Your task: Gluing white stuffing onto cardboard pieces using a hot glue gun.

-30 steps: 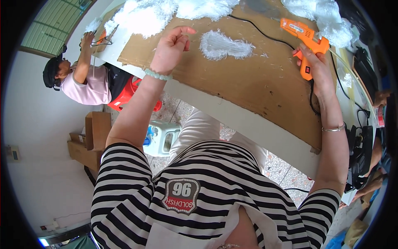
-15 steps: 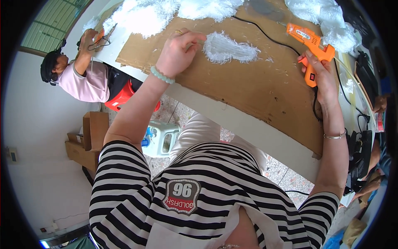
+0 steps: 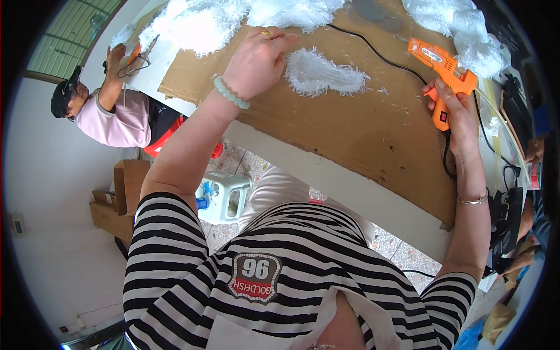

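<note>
My right hand [image 3: 456, 116] grips the handle of an orange hot glue gun [image 3: 444, 67], its nozzle tilted up and to the left over the cardboard. My left hand [image 3: 256, 61] hovers above the cardboard with its fingers loosely bent and apart, and nothing shows in them. To its right a white fringed, fluffy piece [image 3: 324, 73] lies flat on the cardboard. Just beyond my left fingertips is a heap of similar white fluffy material [image 3: 198, 26]. My left fingertips are partly hidden behind the hand.
Brown cardboard [image 3: 361, 140] covers the white table [image 3: 326, 175]. A black cord [image 3: 379, 49] crosses it. More white fluffy material [image 3: 461, 23] lies at the far right. A co-worker [image 3: 111, 116] works at the far left. A pale plastic stool [image 3: 224, 198] and open cartons [image 3: 125, 192] stand below.
My left hand has moved slightly away from me, toward the white heap. The glue gun in my right hand has shifted a little to the right and nearer. The fluffy piece stays put.
</note>
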{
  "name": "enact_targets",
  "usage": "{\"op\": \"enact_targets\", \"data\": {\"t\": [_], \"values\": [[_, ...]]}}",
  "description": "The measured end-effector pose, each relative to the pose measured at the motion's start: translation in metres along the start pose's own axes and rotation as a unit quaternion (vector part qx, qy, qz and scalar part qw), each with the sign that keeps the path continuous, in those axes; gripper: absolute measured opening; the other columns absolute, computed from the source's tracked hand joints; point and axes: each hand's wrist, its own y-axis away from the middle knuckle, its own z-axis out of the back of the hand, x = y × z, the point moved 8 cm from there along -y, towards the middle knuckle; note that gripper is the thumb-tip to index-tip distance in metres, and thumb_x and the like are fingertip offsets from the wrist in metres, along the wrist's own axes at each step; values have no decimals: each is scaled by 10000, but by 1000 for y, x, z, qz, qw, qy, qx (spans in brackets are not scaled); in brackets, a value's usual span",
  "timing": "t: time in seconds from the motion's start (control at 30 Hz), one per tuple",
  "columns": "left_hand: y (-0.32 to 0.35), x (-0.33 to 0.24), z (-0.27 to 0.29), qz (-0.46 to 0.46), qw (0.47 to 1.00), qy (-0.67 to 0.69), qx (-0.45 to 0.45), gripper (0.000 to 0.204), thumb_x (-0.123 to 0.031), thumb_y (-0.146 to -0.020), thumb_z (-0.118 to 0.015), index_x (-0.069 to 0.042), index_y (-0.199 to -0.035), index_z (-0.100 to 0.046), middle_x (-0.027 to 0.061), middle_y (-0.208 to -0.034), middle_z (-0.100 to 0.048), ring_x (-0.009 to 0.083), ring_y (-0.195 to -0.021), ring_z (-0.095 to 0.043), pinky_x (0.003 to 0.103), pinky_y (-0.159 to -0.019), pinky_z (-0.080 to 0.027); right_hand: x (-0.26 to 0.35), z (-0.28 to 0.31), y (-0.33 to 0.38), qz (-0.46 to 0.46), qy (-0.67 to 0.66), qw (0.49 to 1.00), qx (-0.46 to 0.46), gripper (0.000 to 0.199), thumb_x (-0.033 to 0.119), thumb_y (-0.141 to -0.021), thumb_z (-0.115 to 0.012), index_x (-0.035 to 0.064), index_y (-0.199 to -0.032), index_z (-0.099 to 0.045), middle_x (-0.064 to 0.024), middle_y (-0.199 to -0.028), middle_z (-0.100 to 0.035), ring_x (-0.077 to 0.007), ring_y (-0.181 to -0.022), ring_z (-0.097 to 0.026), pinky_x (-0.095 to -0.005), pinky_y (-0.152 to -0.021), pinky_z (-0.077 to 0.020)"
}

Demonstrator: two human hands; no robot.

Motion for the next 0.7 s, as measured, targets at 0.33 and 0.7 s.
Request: {"op": "enact_targets", "data": {"t": [0.33,0.7], "values": [[1,6,-24,-29,993,91,75,257,42,-677,-551,-81,-847,-698,57,-763,-666,279,-802,-601,344,-806,-475,-2,1,-1,-1,-5,1000,3,235,265,-898,-574,50,-990,-602,-13,-842,-637,-62,-667,-499,-206,-610,-411],[-5,9,-23,-26,996,49,63,328,81,-642,-540,-107,-856,-702,76,-852,-659,289,-812,-588,366,-802,-475,-6,1,-3,-14,17,1000,2,236,257,-912,-551,38,-996,-582,-30,-869,-630,-68,-678,-490,-201,-630,-403]]}}
